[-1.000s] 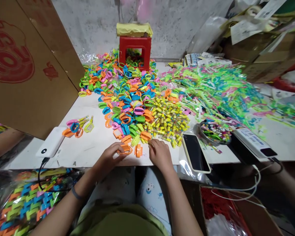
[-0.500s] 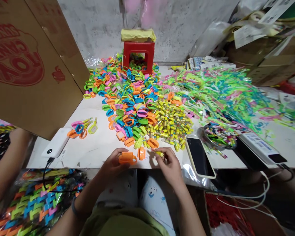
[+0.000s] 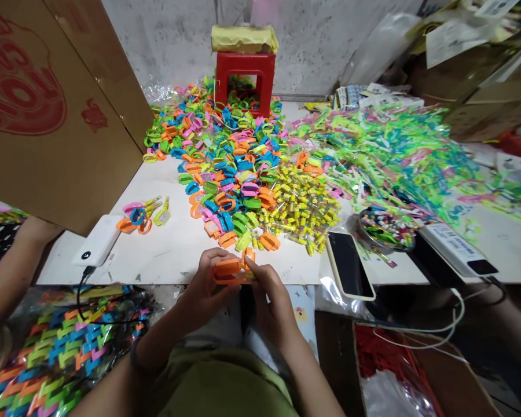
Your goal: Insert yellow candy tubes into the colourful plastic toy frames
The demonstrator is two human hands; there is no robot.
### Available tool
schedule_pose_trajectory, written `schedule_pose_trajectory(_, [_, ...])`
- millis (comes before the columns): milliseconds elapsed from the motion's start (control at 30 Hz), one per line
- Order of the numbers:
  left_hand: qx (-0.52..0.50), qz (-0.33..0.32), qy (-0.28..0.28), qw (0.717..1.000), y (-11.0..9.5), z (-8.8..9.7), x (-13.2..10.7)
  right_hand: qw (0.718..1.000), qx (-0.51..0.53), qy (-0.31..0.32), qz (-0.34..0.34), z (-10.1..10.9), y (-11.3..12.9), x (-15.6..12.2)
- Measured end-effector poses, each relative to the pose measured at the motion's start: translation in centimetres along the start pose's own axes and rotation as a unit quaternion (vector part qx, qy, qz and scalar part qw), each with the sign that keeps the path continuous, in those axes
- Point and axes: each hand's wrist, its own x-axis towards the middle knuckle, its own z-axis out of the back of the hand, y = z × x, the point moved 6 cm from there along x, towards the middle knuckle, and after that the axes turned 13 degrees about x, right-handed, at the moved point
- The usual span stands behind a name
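Note:
My left hand [image 3: 206, 286] grips an orange plastic ring piece [image 3: 226, 271] at the near edge of the white table [image 3: 169, 249]. My right hand [image 3: 270, 295] is pinched against the right end of the same orange piece; what its fingertips hold is too small to name. Just beyond the hands lies a big heap of coloured plastic rings [image 3: 226, 156] in orange, blue, green and pink. A pile of small yellow tubes [image 3: 297, 211] lies to the right of it.
A phone [image 3: 348, 265] lies right of my hands, next to a bowl of small pieces [image 3: 384, 227] and a power bank [image 3: 458, 250]. A white power bank [image 3: 96, 240] and several finished rings [image 3: 143, 213] lie left. Cardboard box [image 3: 47, 110] at left; red stool [image 3: 243, 78] behind; another person's arm [image 3: 8, 272].
My left hand lifted the orange piece off the table toward me. My right hand left the yellow tubes and came in to meet that piece.

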Motion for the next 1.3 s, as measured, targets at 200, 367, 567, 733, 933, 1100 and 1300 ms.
schedule_pose_trajectory(200, [0.089, -0.032, -0.059, 0.994, -0.7, 0.1, 0.1, 0.998, -0.022, -0.057, -0.009, 0.3, -0.6, -0.6])
schedule_pose_trajectory(367, [0.160, -0.088, -0.054, 0.982, -1.5, -0.1, -0.1, 0.997, -0.057, -0.049, 0.008, 0.3, -0.1, -0.7])
schedule_pose_trajectory(567, [0.188, -0.129, -0.059, 0.972, -2.2, -0.1, -0.4, 0.993, -0.111, -0.034, 0.029, 0.0, 0.9, -0.6])
schedule_pose_trajectory(733, [0.274, -0.140, -0.052, 0.950, -2.6, 0.1, -0.3, 0.991, -0.126, -0.019, 0.043, 0.0, 1.5, -0.3])
schedule_pose_trajectory(933, [0.268, -0.099, -0.067, 0.956, -1.8, 0.4, -0.2, 0.960, -0.267, 0.084, 0.027, -1.0, 1.2, -0.3])
schedule_pose_trajectory(1100, [0.188, -0.006, -0.023, 0.982, 0.5, 0.3, -0.3, 0.914, -0.383, 0.115, 0.070, -1.5, 0.6, -0.3])
schedule_pose_trajectory(1300, [0.155, 0.066, 0.060, 0.984, 3.4, 1.0, -0.9, 0.853, -0.421, 0.275, 0.137, -4.3, -0.4, -1.4])
